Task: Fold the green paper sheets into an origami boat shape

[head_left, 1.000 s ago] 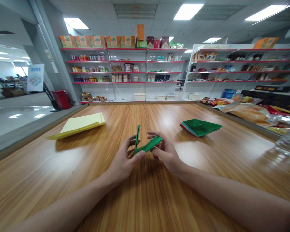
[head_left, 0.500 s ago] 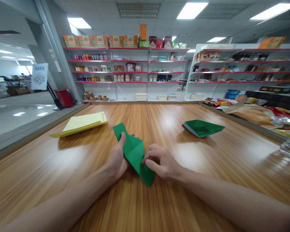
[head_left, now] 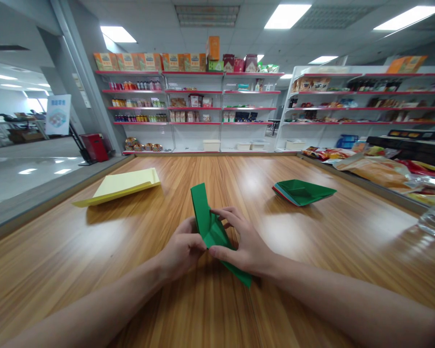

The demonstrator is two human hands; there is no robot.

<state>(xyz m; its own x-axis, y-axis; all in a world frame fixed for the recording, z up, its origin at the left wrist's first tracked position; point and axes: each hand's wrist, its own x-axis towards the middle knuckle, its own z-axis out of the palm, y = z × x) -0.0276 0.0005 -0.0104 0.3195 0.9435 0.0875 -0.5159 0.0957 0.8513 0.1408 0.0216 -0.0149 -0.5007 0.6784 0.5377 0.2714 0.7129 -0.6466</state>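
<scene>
A folded sheet of green paper is held between my two hands, just above the wooden table. It is creased across its middle, with one end standing up and the other slanting down toward me on the right. My left hand is closed on its left edge, thumb pressed at the crease and some fingers hidden behind the paper. On the other side, my right hand grips the paper near the bend, its thumb on the near edge and its fingers on the far edge.
Yellow folded paper lies on the table to the left. A stack of coloured paper, green on top, sits at right. Snack packets lie beyond the right edge. Stocked shelves stand behind.
My right hand has moved up from the lower end to the paper's middle. The green paper has shifted right and bent, its far end now standing up. My left hand's thumb has slid down to the crease.
</scene>
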